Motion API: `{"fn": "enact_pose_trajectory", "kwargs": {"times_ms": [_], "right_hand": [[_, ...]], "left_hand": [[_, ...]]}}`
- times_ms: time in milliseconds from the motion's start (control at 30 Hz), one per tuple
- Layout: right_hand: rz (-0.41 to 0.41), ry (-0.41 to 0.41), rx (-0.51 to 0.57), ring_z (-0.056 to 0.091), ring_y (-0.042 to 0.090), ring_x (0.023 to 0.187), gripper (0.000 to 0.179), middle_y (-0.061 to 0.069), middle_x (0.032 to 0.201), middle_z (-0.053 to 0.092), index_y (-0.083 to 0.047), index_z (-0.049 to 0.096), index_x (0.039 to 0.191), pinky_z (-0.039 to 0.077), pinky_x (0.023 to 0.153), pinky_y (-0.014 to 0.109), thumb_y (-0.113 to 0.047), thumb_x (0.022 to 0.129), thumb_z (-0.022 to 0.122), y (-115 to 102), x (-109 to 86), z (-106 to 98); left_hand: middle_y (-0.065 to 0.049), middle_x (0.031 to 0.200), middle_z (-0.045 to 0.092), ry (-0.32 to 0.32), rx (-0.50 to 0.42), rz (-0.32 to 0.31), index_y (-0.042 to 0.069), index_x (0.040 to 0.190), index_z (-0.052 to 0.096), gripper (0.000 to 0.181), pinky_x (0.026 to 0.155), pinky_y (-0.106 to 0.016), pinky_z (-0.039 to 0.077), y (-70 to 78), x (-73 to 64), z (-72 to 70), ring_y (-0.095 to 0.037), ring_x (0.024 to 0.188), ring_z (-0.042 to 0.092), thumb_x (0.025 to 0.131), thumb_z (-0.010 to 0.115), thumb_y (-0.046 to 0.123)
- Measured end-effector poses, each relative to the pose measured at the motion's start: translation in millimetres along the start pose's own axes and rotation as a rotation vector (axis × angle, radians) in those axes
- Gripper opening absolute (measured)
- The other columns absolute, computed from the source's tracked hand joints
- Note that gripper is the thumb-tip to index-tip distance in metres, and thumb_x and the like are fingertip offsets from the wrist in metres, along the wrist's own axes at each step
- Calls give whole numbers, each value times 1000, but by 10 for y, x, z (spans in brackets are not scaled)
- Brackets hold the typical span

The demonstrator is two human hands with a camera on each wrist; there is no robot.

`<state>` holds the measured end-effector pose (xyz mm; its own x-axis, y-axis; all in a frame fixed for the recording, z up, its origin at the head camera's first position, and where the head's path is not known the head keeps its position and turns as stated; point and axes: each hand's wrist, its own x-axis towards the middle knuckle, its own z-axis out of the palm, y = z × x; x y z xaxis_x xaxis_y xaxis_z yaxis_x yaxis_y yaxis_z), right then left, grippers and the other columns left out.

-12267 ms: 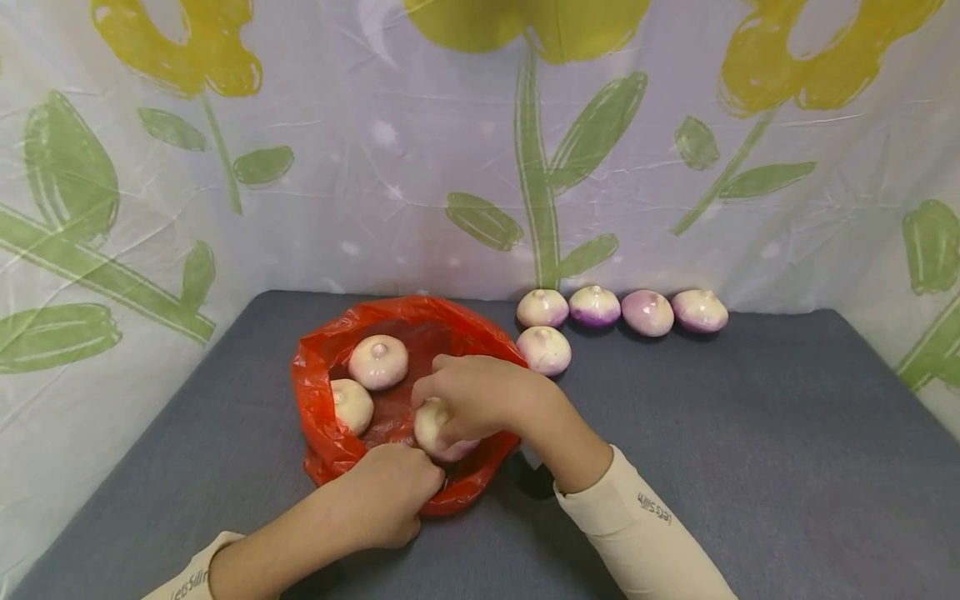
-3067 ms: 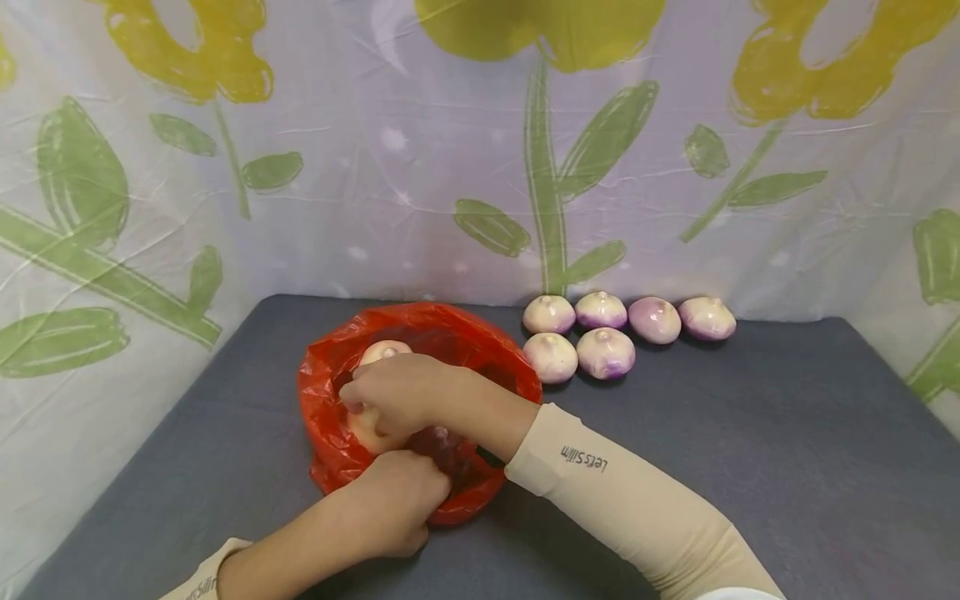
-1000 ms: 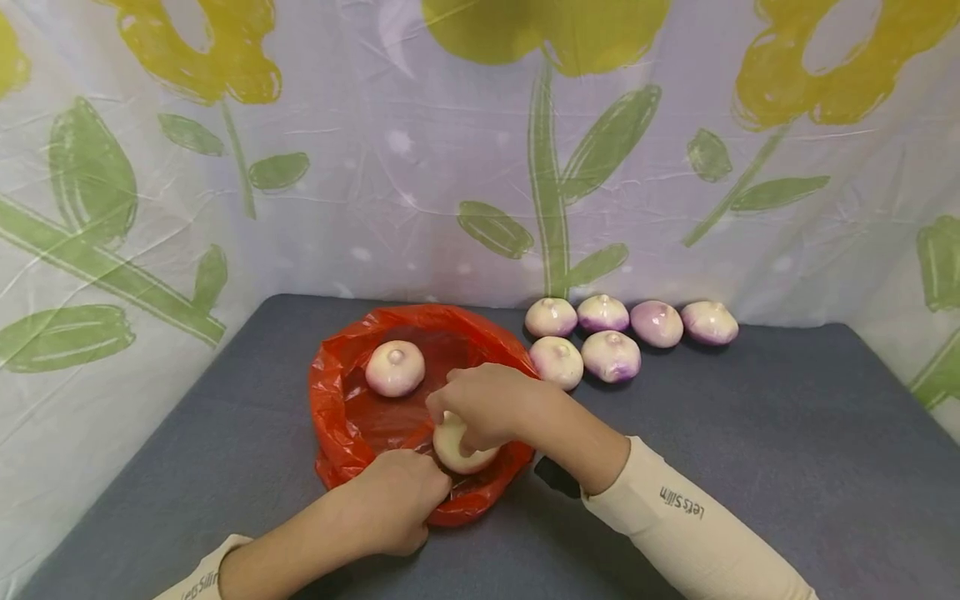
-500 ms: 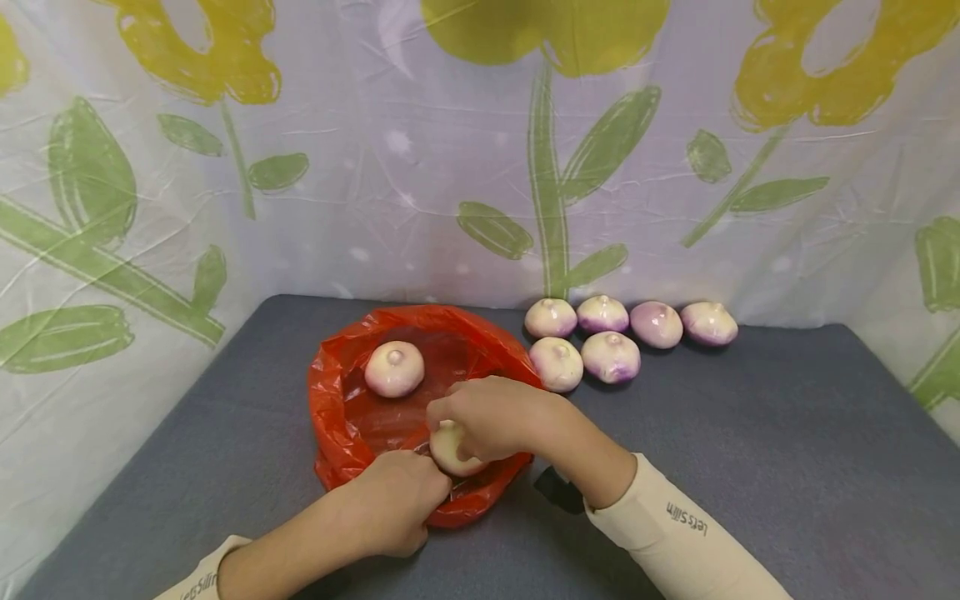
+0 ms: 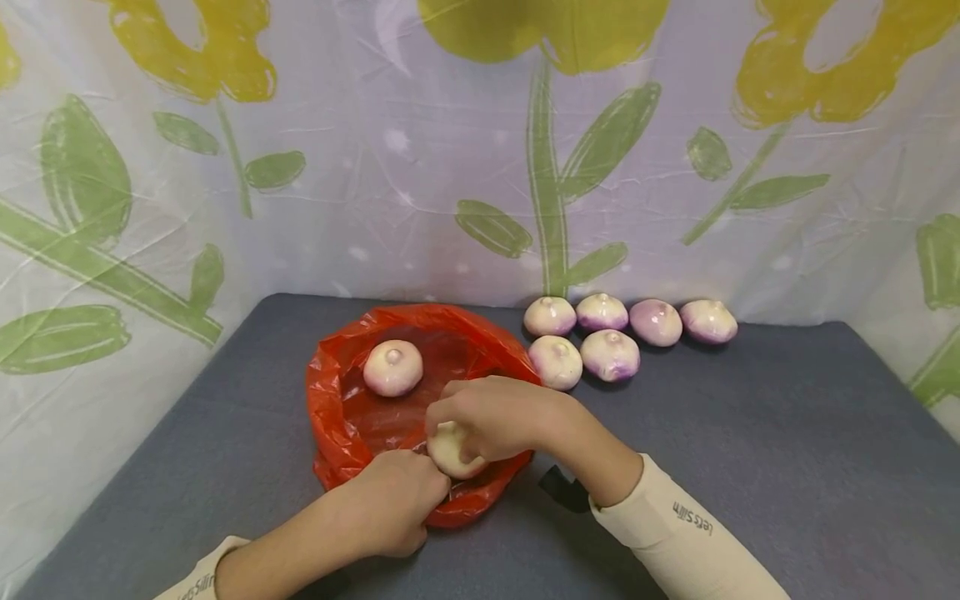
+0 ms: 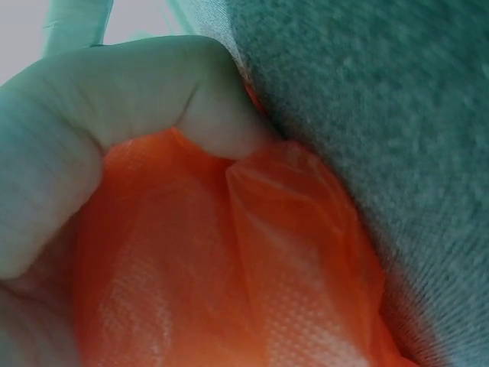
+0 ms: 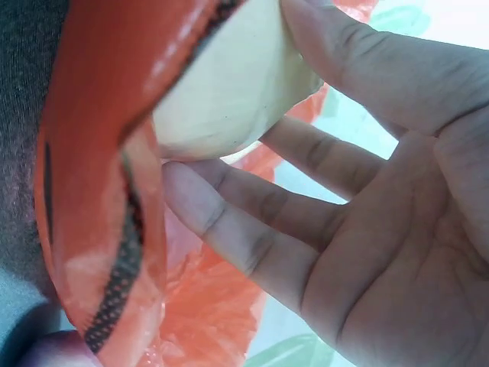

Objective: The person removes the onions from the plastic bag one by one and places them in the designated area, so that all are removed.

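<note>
An open red plastic bag (image 5: 330, 408) sits on the table with its mouth facing up. My left hand (image 5: 393, 504) grips its near rim; in the left wrist view the thumb and curled fingers hold the bunched red plastic. Inside the bag, my right hand (image 5: 491, 417) holds a pale turnip (image 5: 453, 450) between thumb and fingers, close to the left hand's knuckles. In the right wrist view the turnip's (image 7: 229, 92) cream side shows, partly covered by the bag's edge. Another white turnip (image 5: 393, 367) with a pinkish base lies at the bag's far left.
Several purple-and-white turnips stand in two rows right of the bag, among them a back-row turnip (image 5: 708, 322) and a front-row turnip (image 5: 611, 356). The grey table (image 5: 750, 467) ends at a flowered curtain (image 5: 375, 167). A black item (image 5: 564, 489) shows beneath the right wrist.
A turnip from the bag now stands in the front row. The right hand took hold of the left near turnip, carried it rightward inside the bag, then sank slightly. The left hand has kept its grip.
</note>
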<state>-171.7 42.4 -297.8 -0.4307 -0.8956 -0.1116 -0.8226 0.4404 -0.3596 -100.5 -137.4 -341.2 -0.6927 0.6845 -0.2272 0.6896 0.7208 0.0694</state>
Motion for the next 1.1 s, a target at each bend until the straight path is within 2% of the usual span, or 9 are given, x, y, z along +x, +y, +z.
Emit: {"fn": "enact_pose_trajectory", "kwargs": {"times_ms": [200, 567, 800, 1100], "right_hand": [[-29, 11, -4, 55, 10, 88, 37, -6, 104, 59, -22, 67, 112, 46, 80, 27, -7, 80, 80, 3, -13, 22], [-96, 67, -7, 56, 13, 93, 38, -5, 106, 61, -19, 68, 113, 45, 87, 27, -5, 80, 79, 4, -64, -6], [-73, 79, 15, 55, 12, 103, 41, -7, 115, 61, -20, 69, 118, 44, 94, 28, -4, 81, 77, 0, -132, -44], [-88, 122, 5, 55, 13, 102, 42, -7, 113, 60, -21, 68, 117, 43, 92, 29, -2, 81, 76, -34, -230, -63]], "left_hand": [[7, 67, 47, 10, -2, 11, 17, 75, 59, 28, 59, -34, 47, 12, -9, 2, -12, 60, 46, 65, 84, 12], [7, 65, 47, 8, -4, 4, 16, 76, 61, 26, 60, -34, 47, 2, -10, 4, -13, 59, 46, 65, 84, 12], [7, 63, 46, 3, -6, 3, 16, 75, 61, 25, 59, -33, 46, 7, -8, 4, -12, 58, 45, 66, 84, 13], [7, 62, 45, 3, 7, 0, 17, 72, 59, 26, 57, -33, 45, 15, -6, -10, -12, 56, 44, 66, 85, 13]]}}
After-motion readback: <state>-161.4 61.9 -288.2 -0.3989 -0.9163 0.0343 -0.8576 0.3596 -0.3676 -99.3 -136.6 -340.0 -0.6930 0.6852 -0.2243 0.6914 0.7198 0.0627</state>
